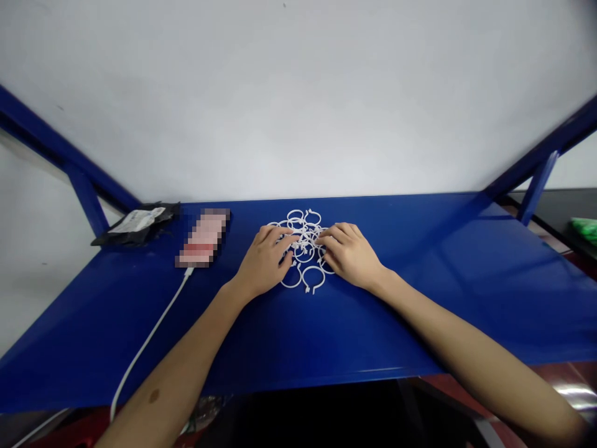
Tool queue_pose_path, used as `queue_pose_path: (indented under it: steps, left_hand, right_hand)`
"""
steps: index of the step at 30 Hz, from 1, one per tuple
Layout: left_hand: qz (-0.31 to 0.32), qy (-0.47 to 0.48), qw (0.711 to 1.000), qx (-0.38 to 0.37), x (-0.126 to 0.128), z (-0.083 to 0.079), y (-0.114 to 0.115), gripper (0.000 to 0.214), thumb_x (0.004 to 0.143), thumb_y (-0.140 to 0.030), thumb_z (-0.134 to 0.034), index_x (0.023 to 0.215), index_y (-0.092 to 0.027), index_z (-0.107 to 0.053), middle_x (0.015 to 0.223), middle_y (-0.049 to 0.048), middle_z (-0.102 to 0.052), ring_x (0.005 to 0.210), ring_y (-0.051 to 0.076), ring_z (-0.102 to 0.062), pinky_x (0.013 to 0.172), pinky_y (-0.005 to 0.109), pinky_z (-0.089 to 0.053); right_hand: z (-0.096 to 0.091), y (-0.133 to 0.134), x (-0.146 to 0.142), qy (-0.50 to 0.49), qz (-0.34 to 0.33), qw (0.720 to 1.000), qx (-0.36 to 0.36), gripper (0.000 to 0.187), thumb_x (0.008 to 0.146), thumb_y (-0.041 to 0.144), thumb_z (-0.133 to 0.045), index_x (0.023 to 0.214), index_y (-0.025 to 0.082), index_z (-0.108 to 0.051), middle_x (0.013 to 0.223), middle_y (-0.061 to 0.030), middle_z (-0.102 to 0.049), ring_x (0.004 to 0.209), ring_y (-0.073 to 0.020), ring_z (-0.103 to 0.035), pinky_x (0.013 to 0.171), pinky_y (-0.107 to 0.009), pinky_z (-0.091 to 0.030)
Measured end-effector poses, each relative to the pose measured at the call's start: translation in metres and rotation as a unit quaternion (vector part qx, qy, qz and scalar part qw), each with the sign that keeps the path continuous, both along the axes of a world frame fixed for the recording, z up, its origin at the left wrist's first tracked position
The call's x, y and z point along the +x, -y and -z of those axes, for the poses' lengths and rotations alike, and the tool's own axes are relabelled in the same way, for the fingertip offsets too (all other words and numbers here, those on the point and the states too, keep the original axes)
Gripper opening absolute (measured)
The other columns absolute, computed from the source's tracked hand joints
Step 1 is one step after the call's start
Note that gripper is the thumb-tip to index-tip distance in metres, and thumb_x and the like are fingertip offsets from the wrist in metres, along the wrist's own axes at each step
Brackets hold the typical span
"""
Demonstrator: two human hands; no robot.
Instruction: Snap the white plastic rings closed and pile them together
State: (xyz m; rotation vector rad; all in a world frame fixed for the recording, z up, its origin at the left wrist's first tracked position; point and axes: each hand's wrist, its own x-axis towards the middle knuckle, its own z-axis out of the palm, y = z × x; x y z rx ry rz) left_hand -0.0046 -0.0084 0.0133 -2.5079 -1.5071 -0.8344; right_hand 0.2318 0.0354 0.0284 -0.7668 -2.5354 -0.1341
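Note:
A loose pile of white plastic ring clips point(313, 277), thin open hoops with small catches at their ends, lies on the blue table point(326, 339). From the left, my left hand point(267, 260) rests over the edge of the pile, its fingers reaching onto the rings and its thumb held apart. My right hand point(349, 254) covers the opposite edge, fingers bent loosely over the clips. Both hands touch the pile, and no ring is lifted. Several rings are partly hidden under the fingers.
A phone with a blurred screen point(204, 238) lies to the left, with a white charging cable point(152, 336) running off the front edge. Behind it is a black plastic parcel point(135, 224). Blue frame bars point(538, 186) flank the table, and a white wall point(298, 112) closes the back.

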Motion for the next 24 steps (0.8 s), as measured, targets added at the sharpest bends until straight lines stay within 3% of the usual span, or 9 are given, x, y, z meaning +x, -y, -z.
queue_pose_path:
  steps: [9, 14, 20, 24]
  left_hand:
    - [0.016, 0.026, 0.999, 0.02, 0.003, -0.005, 0.003, 0.03, 0.091, -0.013, -0.054, 0.117, -0.022, -0.065, 0.12, 0.0076, -0.062, 0.116, 0.027, -0.049, 0.101, 0.048, -0.048]
    - [0.018, 0.043, 0.998, 0.035, 0.006, -0.009, 0.006, 0.025, 0.09, -0.01, -0.053, 0.108, -0.021, -0.067, 0.114, 0.0062, -0.065, 0.112, 0.025, -0.05, 0.099, 0.046, -0.048]
    - [0.017, 0.049, 0.998, 0.027, 0.007, -0.009, 0.007, 0.023, 0.091, -0.012, -0.053, 0.104, -0.022, -0.068, 0.11, 0.005, -0.067, 0.109, 0.025, -0.053, 0.097, 0.046, -0.048]
    - [0.034, 0.058, 0.997, 0.031, 0.011, -0.014, 0.012, 0.022, 0.09, -0.01, -0.053, 0.101, -0.022, -0.068, 0.102, 0.0038, -0.069, 0.105, 0.023, -0.054, 0.094, 0.043, -0.049]
  right_hand:
    - [-0.01, 0.001, 0.007, -0.031, -0.018, 0.999, -0.032, 0.021, 0.094, 0.016, -0.047, 0.102, 0.018, -0.066, 0.11, -0.0084, -0.069, 0.103, -0.0251, -0.056, 0.089, -0.041, -0.043]
    - [-0.02, 0.015, 0.014, 0.003, -0.099, 0.994, -0.055, 0.016, 0.086, 0.023, -0.055, 0.095, 0.019, -0.067, 0.115, -0.009, -0.067, 0.114, -0.0282, -0.053, 0.095, -0.044, -0.044]
    - [-0.006, 0.03, 0.009, 0.047, -0.157, 0.986, -0.042, 0.022, 0.092, 0.028, -0.054, 0.104, 0.021, -0.071, 0.126, -0.0071, -0.064, 0.129, -0.0303, -0.045, 0.11, -0.05, -0.037]
    - [-0.005, 0.033, 0.003, 0.006, -0.149, 0.985, -0.087, 0.017, 0.095, 0.022, -0.053, 0.094, 0.021, -0.07, 0.119, -0.0059, -0.068, 0.123, -0.0274, -0.05, 0.105, -0.046, -0.041]
